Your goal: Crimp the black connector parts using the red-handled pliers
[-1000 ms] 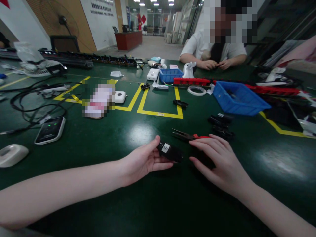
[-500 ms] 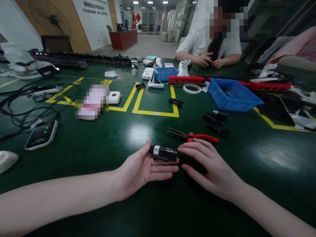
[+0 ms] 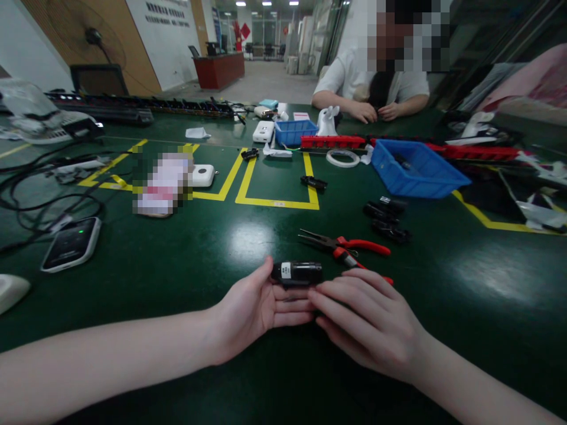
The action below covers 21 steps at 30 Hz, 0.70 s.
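A black cylindrical device [image 3: 305, 272] with a white label lies across the fingers of my left hand [image 3: 252, 313], held palm up with the thumb against its left end. On the left fingers, just below it, rests a small thin dark piece [image 3: 290, 299], too small to name. My right hand [image 3: 372, 319] reaches in from the right, fingers bent, its fingertips touching my left fingertips beside that piece. Thumb and forefinger are apart, and nothing held shows in them. Just beyond lie long-nose pliers [image 3: 330, 242] with red handles, partly covered by the right hand.
Several black parts [image 3: 387, 218] lie at right, before a blue bin [image 3: 416, 171]. A phone [image 3: 162, 186], a white box [image 3: 204, 175] and a black-screened device [image 3: 73, 243] are at left. Red strips [image 3: 332, 141] cross the table's back. Opposite sits a person [image 3: 372, 88].
My right hand has moved left and down, its fingertips now meeting my left fingers. The black device has shifted slightly right and levelled. More of the pliers' lower handle shows.
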### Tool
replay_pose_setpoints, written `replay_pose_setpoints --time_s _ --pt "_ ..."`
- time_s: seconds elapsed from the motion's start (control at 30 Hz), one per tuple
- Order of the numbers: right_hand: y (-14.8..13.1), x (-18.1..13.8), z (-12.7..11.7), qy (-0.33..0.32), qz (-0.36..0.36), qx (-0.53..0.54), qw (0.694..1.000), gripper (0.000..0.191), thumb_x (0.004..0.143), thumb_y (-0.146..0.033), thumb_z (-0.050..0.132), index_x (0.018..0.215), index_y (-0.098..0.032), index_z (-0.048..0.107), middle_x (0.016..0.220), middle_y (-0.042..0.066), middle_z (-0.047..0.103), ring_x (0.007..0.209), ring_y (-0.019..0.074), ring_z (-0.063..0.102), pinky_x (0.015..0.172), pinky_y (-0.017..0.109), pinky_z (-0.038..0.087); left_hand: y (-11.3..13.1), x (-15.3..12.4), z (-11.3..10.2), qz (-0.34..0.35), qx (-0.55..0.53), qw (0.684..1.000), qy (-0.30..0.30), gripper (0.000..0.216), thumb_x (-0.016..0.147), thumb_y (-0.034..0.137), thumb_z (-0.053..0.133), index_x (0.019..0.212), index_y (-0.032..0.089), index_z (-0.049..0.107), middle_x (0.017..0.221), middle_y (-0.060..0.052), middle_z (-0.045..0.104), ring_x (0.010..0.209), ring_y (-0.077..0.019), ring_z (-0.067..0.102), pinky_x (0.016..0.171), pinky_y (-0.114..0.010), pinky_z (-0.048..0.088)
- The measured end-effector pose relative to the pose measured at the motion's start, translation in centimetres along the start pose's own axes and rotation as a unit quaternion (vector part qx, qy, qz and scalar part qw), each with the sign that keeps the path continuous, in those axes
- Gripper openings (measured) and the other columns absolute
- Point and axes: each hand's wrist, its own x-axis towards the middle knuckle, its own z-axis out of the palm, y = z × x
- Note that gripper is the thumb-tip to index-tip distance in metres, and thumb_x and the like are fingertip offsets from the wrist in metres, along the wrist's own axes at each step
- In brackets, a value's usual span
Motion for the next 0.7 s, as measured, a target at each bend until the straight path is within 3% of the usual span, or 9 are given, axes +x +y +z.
replay_pose_setpoints --time_s 0.23,0.43,0.57,0.7 --pt "-1.2 1.5 0.7 -0.02 -0.012 -0.033 0.999 0.024 0.097 -0.007 0.046 0.104 -0.01 0.068 0.091 0.008 0.073 0.075 0.0159 0.064 0.067 0.032 0.047 -0.7 0.2 -0.3 0.023 0.05 0.998 -0.034 0.07 0.108 0.05 0.01 0.125 0.006 0.062 0.095 -0.015 0.073 0.087 -0.0205 0.069 0.097 -0.038 0.046" --pt "-1.6 1.7 0.7 -0.027 -0.023 -0.029 0.999 0.022 0.097 -0.009 0.049 0.097 -0.012 0.07 0.087 0.006 0.072 0.07 0.0146 0.062 0.064 0.032 0.045 -1.0 0.5 -1.5 0.03 0.071 0.993 -0.085 0.063 0.104 0.06 0.031 0.121 0.009 0.063 0.09 -0.012 0.071 0.092 -0.0232 0.066 0.095 -0.039 0.045" --pt "-1.8 1.6 0.7 -0.03 -0.03 -0.023 0.999 0.025 0.098 -0.009 0.046 0.095 -0.012 0.07 0.086 0.006 0.072 0.07 0.0144 0.059 0.065 0.032 0.045 -1.2 0.7 -1.9 0.02 0.05 0.994 -0.095 0.058 0.102 0.06 0.038 0.108 0.009 0.067 0.083 -0.009 0.07 0.087 -0.0212 0.065 0.092 -0.036 0.044" --pt "-1.8 1.7 0.7 -0.039 -0.025 -0.004 0.999 0.028 0.099 -0.008 0.043 0.089 -0.012 0.069 0.084 0.006 0.071 0.072 0.0155 0.06 0.066 0.032 0.044 -1.1 0.7 -1.7 0.017 0.001 0.996 -0.091 0.06 0.106 0.054 0.029 0.093 0.01 0.068 0.078 -0.007 0.069 0.078 -0.0151 0.064 0.084 -0.029 0.045"
